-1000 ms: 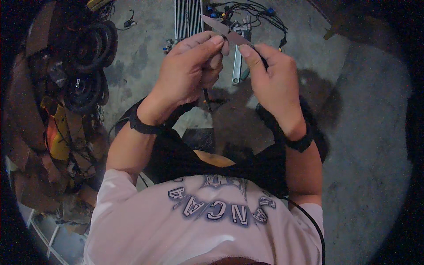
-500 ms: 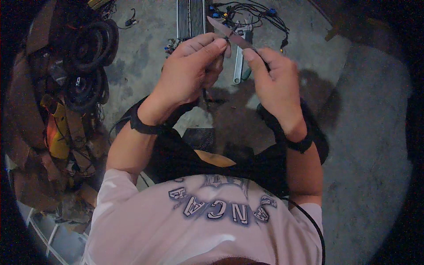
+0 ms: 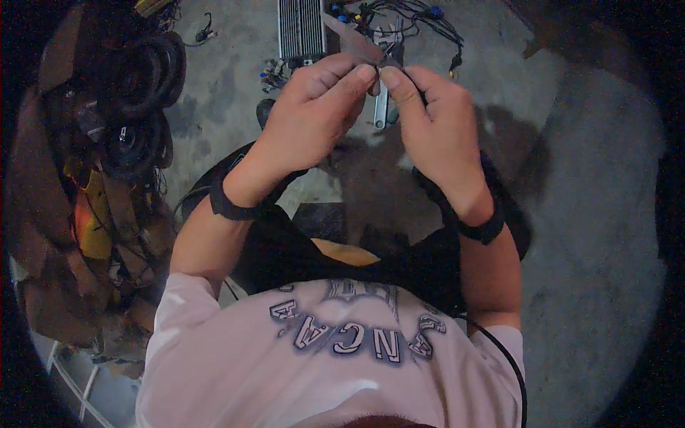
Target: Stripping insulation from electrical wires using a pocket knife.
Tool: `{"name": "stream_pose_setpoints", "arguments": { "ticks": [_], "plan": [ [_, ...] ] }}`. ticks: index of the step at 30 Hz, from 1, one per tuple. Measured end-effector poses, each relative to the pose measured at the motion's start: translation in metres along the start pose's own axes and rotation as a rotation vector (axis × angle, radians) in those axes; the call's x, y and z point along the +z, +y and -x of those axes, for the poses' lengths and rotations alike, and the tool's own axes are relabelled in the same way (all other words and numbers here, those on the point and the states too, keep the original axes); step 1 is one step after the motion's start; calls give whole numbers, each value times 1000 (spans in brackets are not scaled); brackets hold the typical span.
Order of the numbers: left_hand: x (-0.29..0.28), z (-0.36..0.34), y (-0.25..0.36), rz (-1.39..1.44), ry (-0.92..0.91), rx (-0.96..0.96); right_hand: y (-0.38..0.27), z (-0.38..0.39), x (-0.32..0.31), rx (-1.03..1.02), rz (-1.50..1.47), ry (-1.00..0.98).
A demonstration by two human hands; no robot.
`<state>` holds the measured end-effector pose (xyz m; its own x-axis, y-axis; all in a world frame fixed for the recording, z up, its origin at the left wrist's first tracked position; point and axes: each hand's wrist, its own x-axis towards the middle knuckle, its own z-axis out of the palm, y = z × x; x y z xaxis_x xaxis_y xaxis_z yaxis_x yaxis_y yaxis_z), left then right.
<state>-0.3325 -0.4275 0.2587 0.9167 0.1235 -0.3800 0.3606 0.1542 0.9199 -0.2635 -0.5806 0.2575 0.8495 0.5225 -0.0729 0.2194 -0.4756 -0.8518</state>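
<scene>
My right hand point(image 3: 439, 121) is closed around the handle of a knife point(image 3: 355, 41), its pale blade slanting up and to the left. The thumb lies along the handle near the base of the blade. My left hand point(image 3: 312, 107) is pinched shut at its fingertips, right beside the right thumb and against the lower part of the blade. What the left fingers grip is small and dark and mostly hidden; I cannot make out its kind. Below the hands, on the floor, lies a silver wrench point(image 3: 381, 110), partly covered by the right hand.
Ahead stands a finned silver metal box point(image 3: 301, 28). Tangled black cables point(image 3: 435, 25) with blue and yellow connectors lie right of it. Round black speakers point(image 3: 146, 71) and torn brown cardboard point(image 3: 43, 207) are piled at the left. Bare concrete floor point(image 3: 592, 214) extends at the right.
My right hand has moved slightly left, bringing its thumb close to my left fingertips. The blade has shifted left with it and turned to show more of its flat side.
</scene>
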Motion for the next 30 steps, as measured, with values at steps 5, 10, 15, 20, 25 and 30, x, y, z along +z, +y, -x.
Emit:
{"name": "stream_pose_setpoints", "arguments": {
  "ticks": [5, 10, 15, 20, 25, 30],
  "plan": [
    [-23, 9, 19, 86, 137, -27, 38, -18, -28, -171, 322, 242],
    [-11, -22, 30, 178, 137, -44, 15, -42, -27, 92, -20, 71],
    [-19, -28, 31, 269, 3, -60, 12, -63, -40, 219, -469, 22],
    [-21, -32, 29, 334, -180, -73, 3, -65, -31, 249, -814, -91],
    [-27, -31, 25, 327, -226, -85, -4, -64, -21, 262, -766, -71],
    [-20, -23, 10, 330, -190, -135, 2, -49, -11, 273, -810, -110]
  ]
}}
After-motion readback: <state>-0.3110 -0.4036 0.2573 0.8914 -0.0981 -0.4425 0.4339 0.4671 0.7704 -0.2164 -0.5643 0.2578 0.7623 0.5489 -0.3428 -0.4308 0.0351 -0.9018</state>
